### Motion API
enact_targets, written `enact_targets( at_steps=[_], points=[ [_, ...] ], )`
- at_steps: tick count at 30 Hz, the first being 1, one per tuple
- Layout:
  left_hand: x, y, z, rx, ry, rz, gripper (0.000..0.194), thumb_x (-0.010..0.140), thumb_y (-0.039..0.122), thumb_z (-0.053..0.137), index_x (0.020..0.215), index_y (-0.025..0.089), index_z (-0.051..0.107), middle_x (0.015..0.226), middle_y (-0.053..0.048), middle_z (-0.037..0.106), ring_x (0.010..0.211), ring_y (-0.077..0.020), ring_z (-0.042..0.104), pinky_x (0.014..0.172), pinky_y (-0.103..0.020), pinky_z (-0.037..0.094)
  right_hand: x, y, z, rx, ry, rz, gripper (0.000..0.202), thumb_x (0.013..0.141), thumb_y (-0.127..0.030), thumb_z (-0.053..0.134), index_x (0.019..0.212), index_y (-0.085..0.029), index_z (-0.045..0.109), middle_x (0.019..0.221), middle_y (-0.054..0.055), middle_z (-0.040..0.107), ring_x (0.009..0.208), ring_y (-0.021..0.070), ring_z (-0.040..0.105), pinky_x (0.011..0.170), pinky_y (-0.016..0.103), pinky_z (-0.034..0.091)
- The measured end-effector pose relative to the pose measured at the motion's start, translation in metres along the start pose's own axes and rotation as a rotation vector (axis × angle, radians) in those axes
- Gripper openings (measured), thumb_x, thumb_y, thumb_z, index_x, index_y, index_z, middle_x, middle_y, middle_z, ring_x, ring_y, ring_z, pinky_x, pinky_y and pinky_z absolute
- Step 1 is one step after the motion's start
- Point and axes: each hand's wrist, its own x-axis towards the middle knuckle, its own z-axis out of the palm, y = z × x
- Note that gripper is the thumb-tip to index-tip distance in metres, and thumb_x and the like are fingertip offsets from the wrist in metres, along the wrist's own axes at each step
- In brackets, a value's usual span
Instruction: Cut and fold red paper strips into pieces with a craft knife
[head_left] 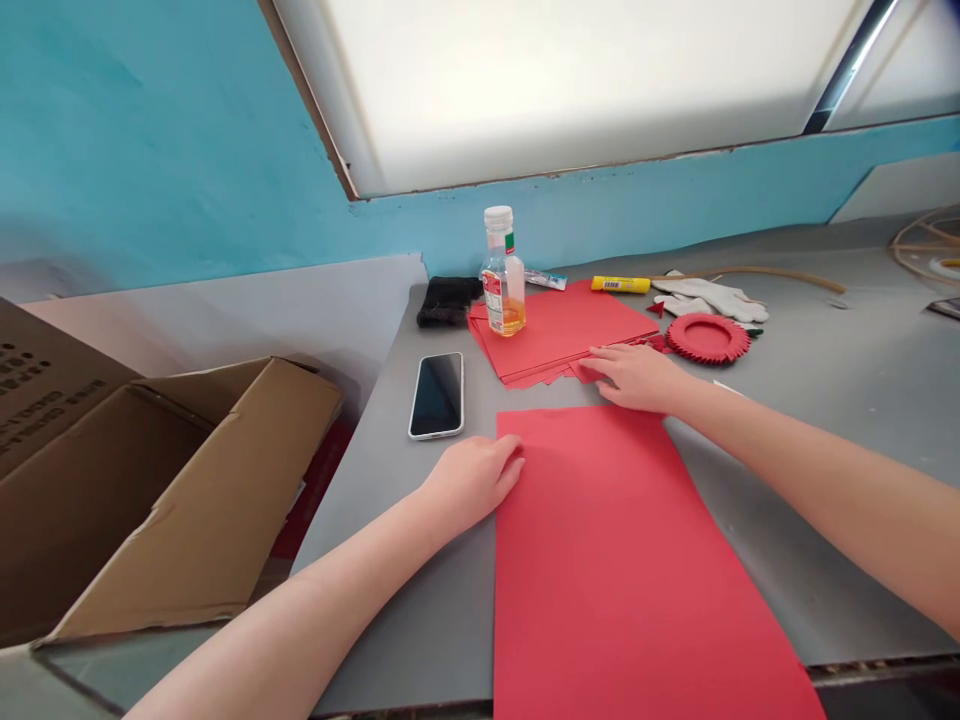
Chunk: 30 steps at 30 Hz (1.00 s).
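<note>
A large red paper sheet (600, 560) lies in front of me and runs past the table's near edge. My left hand (480, 475) is closed at the sheet's upper left edge, its fingers curled over the paper and the thumb hidden. Beyond the sheet, my right hand (630, 375) reaches with fingers stretched out over small red paper scraps (564, 374), its wrist above the sheet's far right corner. Just behind the scraps is a stack of red paper (574, 320). A round red paper piece with a fringed edge (707, 338) sits right of my right hand.
A glass bottle with amber liquid (504, 285) stands on the stack. Around it are a phone (438, 395), black cloth (448, 300), yellow glue stick (621, 285) and white gloves (712, 297). An open cardboard box (195, 500) stands left of the grey table (390, 600).
</note>
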Motion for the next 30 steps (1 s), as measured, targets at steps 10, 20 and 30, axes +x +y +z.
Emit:
enact_targets(
  at_steps=[10, 20, 30],
  points=[
    [0.0, 0.0, 0.0, -0.009, 0.004, 0.006, 0.031, 0.092, 0.035, 0.029, 0.104, 0.021, 0.053, 0.084, -0.006, 0.062, 0.076, -0.0206, 0.06, 0.063, -0.028, 0.043, -0.01, -0.006, 0.007, 0.067, -0.041, -0.089, 0.056, 0.088, -0.05, 0.03, 0.13, -0.017, 0.047, 0.136, 0.008, 0.043, 0.128, 0.0222, 0.035, 0.104, 0.038, 0.032],
    [0.0, 0.0, 0.001, 0.001, 0.008, -0.005, 0.031, 0.092, 0.034, 0.03, 0.102, 0.02, 0.055, 0.082, -0.005, 0.062, 0.075, -0.0191, 0.06, 0.062, -0.026, 0.042, 0.01, -0.018, 0.009, 0.098, 0.064, -0.016, 0.051, 0.088, -0.047, 0.035, 0.118, -0.012, 0.058, 0.138, 0.014, 0.04, 0.131, 0.0308, 0.027, 0.104, 0.047, 0.026],
    [-0.003, 0.0, -0.003, 0.047, -0.031, -0.032, 0.035, 0.092, 0.032, 0.027, 0.113, 0.024, 0.054, 0.078, -0.003, 0.067, 0.069, -0.0208, 0.063, 0.056, -0.026, 0.041, 0.01, -0.08, -0.018, 0.244, -0.084, 0.08, 0.048, 0.08, -0.054, 0.047, 0.111, -0.019, 0.057, 0.106, 0.009, 0.062, 0.095, 0.0234, 0.057, 0.07, 0.031, 0.046]
  ],
)
